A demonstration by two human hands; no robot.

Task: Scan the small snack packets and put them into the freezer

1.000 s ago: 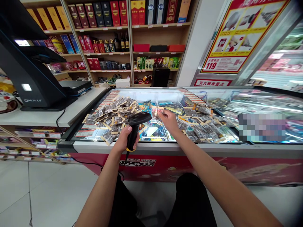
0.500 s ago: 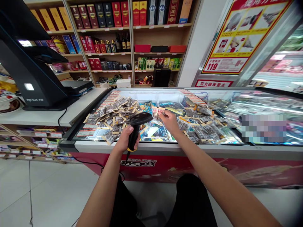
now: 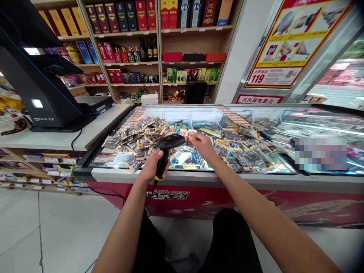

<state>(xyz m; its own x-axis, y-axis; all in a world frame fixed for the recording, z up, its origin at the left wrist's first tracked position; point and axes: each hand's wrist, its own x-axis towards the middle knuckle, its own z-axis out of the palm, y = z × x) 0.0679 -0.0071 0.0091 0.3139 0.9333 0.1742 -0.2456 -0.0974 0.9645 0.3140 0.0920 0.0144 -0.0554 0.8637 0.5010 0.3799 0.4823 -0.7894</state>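
Observation:
My left hand (image 3: 153, 165) is wrapped round the handle of a black barcode scanner (image 3: 171, 141) with a yellow band near its base. The scanner's head points away from me, toward a small snack packet (image 3: 187, 132). That packet is pinched in the fingers of my right hand (image 3: 202, 146), its printed label edge turned up; the scanner hides part of it. One pile of similar snack packets (image 3: 142, 132) lies on the freezer's glass top to the left. Another pile of snack packets (image 3: 247, 151) spreads to the right of my right hand.
The chest freezer (image 3: 227, 176) spans the view, with bagged goods under its glass. A checkout machine (image 3: 54, 98) stands on the white counter (image 3: 57, 140) at left. Shelves (image 3: 125, 34) of boxes and bottles line the back. The scanner's cable (image 3: 154, 187) hangs in front of the freezer.
The scanner's head has come slightly closer to the packet and now covers more of it. Both hands keep their grips. The whole view has shifted a little.

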